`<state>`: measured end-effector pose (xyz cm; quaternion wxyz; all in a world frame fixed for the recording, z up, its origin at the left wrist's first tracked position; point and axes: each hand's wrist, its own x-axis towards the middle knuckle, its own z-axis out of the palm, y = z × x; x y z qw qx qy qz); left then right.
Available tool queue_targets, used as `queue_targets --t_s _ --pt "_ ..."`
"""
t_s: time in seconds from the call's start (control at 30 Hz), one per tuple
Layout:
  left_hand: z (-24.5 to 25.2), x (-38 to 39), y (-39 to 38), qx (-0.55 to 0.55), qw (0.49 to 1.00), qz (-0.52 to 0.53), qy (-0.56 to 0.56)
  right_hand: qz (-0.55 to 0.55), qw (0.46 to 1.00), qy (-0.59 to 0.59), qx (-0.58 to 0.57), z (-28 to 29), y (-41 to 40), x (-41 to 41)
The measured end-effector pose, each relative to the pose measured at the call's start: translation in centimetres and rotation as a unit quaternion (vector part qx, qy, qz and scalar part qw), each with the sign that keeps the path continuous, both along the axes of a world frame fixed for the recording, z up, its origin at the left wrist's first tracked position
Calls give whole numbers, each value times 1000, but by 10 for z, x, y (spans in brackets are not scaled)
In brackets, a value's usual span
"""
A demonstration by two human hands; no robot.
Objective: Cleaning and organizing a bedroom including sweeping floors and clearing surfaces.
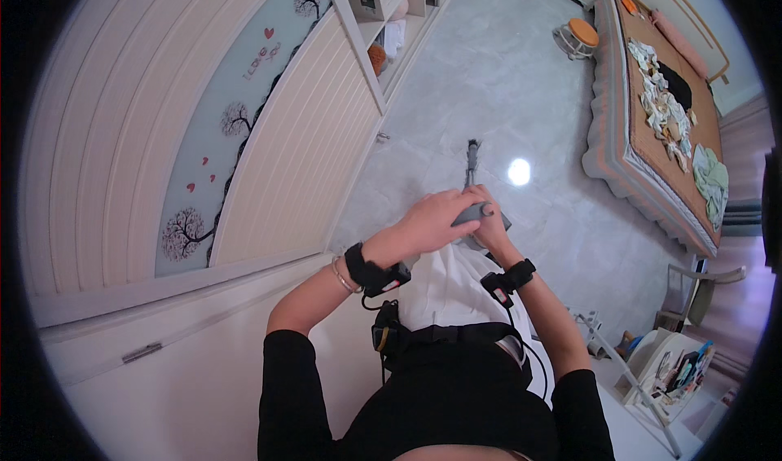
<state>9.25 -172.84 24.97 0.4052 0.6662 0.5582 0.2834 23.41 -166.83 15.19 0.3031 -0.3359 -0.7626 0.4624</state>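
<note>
My left hand [435,218] is closed around the top grip of a grey long-handled tool [473,155], which looks like a broom. Its far end is near the floor, with dark bristles or hair at the tip. Just to the right, my right hand [489,227] is closed on the same tool; its fingers are partly hidden behind the left hand. Another grey part [506,221] shows beside the right hand, and I cannot tell what it is. Both wrists carry black straps with small devices.
A sliding-door wardrobe [299,137] with open shelves [366,30] runs along the left. A bed [666,180] with scattered clothes [663,110] stands at the right, an orange-topped stool [583,33] beside it. Lower right are a metal rack [635,381], a chair [702,296] and a white organizer [635,363].
</note>
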Motion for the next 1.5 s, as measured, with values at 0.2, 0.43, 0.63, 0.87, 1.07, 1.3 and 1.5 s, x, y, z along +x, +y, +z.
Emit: queue_targets --t_s 0.2,0.43,0.63,0.87,1.07,1.3,1.5 --pt "32 -16 -35 95 992 10 82 -117 985 44 -121 -17 19 63" --pt "3 -9 -82 -323 893 -313 27 -150 972 57 -169 17 14 98" --pt "1 -5 -84 -233 887 -391 83 -174 976 -3 -129 12 7 124" --pt "-3 -11 -84 -170 904 -392 3 -228 964 29 -133 8 -6 142" --pt "-4 1 -87 -267 899 -344 35 -236 961 38 -139 7 -11 146" --pt "-15 23 -74 -115 896 -427 37 -316 918 144 -194 37 -31 170" --pt "5 60 -31 -24 838 -544 42 -366 900 153 -180 77 -81 211"
